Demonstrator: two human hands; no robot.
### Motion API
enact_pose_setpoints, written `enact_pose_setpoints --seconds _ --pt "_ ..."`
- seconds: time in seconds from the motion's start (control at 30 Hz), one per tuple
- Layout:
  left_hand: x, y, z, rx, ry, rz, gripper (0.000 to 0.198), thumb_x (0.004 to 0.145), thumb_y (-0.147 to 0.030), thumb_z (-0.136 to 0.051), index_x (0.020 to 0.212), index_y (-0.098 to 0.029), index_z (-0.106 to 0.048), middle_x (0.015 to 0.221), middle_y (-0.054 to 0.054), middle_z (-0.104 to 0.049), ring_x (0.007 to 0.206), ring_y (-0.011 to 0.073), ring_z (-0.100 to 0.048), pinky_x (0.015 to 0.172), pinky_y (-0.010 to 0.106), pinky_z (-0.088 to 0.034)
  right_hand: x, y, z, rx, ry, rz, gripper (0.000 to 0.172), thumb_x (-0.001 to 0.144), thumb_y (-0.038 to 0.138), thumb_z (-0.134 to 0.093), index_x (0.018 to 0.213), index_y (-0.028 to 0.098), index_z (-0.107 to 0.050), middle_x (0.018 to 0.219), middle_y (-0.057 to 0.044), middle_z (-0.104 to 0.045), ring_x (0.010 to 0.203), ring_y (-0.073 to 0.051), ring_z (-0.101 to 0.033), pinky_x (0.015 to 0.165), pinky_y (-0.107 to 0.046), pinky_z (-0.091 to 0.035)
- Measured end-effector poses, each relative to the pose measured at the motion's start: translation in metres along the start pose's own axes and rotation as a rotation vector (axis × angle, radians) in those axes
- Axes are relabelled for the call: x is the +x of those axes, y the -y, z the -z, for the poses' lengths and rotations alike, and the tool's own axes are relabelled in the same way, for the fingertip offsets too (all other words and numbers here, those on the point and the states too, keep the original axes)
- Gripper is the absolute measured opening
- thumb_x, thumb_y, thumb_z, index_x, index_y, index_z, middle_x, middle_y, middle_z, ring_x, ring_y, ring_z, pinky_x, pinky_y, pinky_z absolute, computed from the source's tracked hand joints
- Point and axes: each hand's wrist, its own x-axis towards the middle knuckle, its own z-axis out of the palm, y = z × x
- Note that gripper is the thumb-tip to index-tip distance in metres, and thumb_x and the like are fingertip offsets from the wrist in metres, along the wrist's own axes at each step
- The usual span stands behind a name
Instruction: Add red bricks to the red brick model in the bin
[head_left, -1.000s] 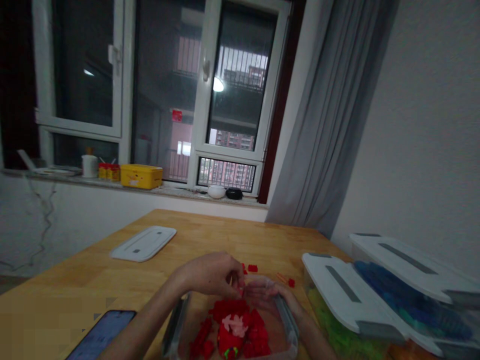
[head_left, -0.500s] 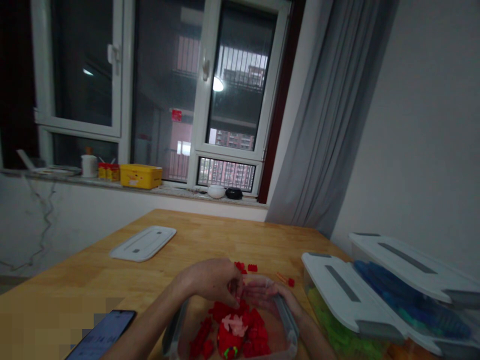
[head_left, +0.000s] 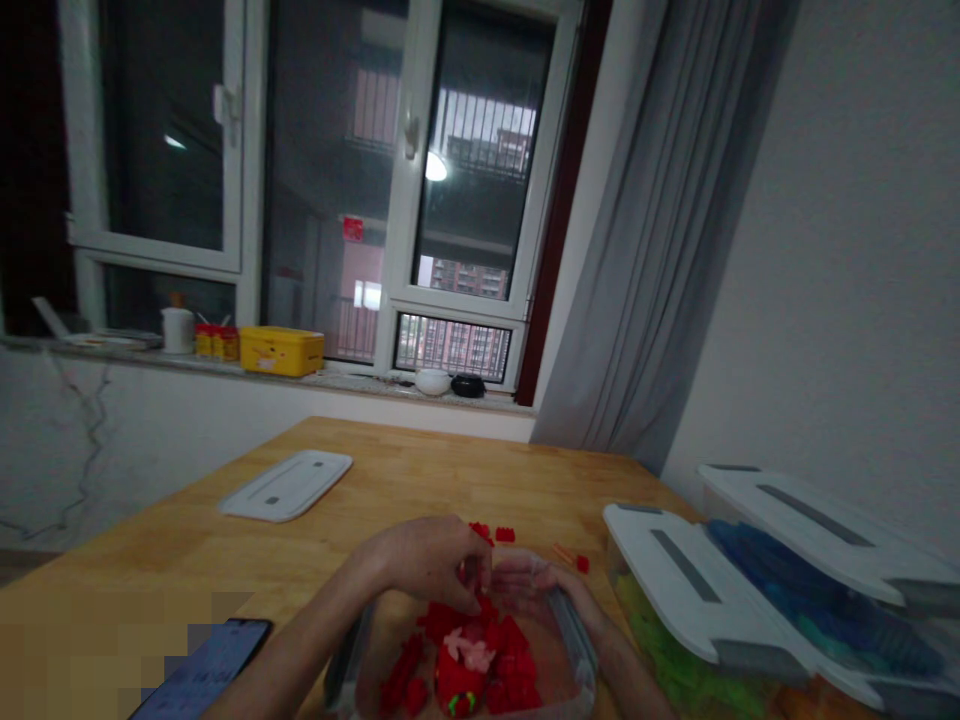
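Note:
A clear plastic box (head_left: 555, 690) at the bottom centre holds red blocks (head_left: 514, 665), a pink piece (head_left: 469, 650) and a red round piece with a green and yellow mark (head_left: 456, 685). Over the box's far side, my left hand (head_left: 435, 560) bends down with its fingers pinched; what they hold is too small and dark to make out. Beside its fingertips, my right hand (head_left: 529, 580) lies palm up at the far right rim, its fingers spread towards the left. Just beyond both hands, a few red blocks (head_left: 505, 535) rest on the wooden table (head_left: 420, 470).
A white lid (head_left: 289, 487) lies on the table's left part, and a phone (head_left: 206, 665) is at the lower left. Lidded boxes with green pieces (head_left: 667, 640) and blue pieces (head_left: 810, 590) stand at the right. A yellow box (head_left: 281, 352) sits on the windowsill.
My left hand's fingers have shifted slightly above the box. My right hand has stayed almost where it was, palm up.

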Motion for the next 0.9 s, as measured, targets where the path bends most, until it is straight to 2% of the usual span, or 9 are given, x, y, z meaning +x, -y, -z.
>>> enact_pose_setpoints --seconds 0.13,0.23,0.33,0.47,0.7,0.9 --pt "-0.002 0.001 0.004 -0.043 -0.042 0.007 0.021 0.077 -0.03 -0.069 0.095 -0.022 -0.074 0.083 0.001 -0.076 0.069 0.0154 -0.066 0.056 0.021 -0.04 -0.001 0.001 0.0 0.046 0.087 0.009 0.041 0.064 0.021 -0.054 0.097 0.019 -0.078 0.114 -0.009 -0.075 0.112 -0.03 -0.065 0.11 -0.046 -0.037" --pt "-0.003 0.009 0.009 -0.091 -0.099 -0.001 0.023 0.083 -0.037 -0.064 0.097 -0.021 -0.073 0.087 0.002 -0.076 0.074 0.0164 -0.067 0.062 0.022 -0.043 -0.001 0.001 0.0 0.057 0.105 0.003 0.041 0.066 0.022 -0.054 0.098 0.018 -0.078 0.115 -0.01 -0.075 0.11 -0.029 -0.067 0.11 -0.045 -0.037" --pt "-0.003 0.026 0.013 -0.115 -0.184 -0.003 0.029 0.087 -0.042 -0.059 0.1 -0.021 -0.074 0.092 0.004 -0.077 0.08 0.0175 -0.068 0.067 0.024 -0.045 0.001 -0.002 0.004 0.055 0.076 -0.017 0.041 0.065 0.021 -0.053 0.098 0.017 -0.078 0.111 -0.011 -0.076 0.111 -0.028 -0.067 0.111 -0.044 -0.037" --pt "0.002 0.06 0.011 -0.21 -0.289 0.074 0.028 0.086 -0.038 -0.059 0.098 -0.018 -0.073 0.093 0.005 -0.076 0.083 0.0183 -0.068 0.071 0.024 -0.046 0.003 -0.006 0.01 0.059 0.027 -0.029 0.041 0.062 0.022 -0.054 0.095 0.017 -0.077 0.105 -0.011 -0.078 0.115 -0.028 -0.065 0.11 -0.045 -0.038" --pt "0.017 0.117 -0.017 -0.293 -0.269 0.186 0.034 0.082 -0.039 -0.056 0.094 -0.012 -0.072 0.087 0.008 -0.076 0.076 0.0189 -0.068 0.067 0.025 -0.049 0.0 -0.001 0.003 0.051 0.047 -0.021 0.037 0.063 0.021 -0.055 0.093 0.018 -0.077 0.105 -0.011 -0.078 0.116 -0.029 -0.064 0.108 -0.048 -0.04" --pt "0.032 0.145 -0.05 -0.287 -0.203 0.25 0.032 0.07 -0.029 -0.06 0.092 -0.013 -0.076 0.089 0.008 -0.078 0.08 0.0202 -0.067 0.067 0.025 -0.047 -0.002 0.003 -0.003 0.05 0.032 -0.034 0.04 0.061 0.023 -0.055 0.093 0.018 -0.077 0.102 -0.011 -0.078 0.114 -0.03 -0.065 0.108 -0.047 -0.04"
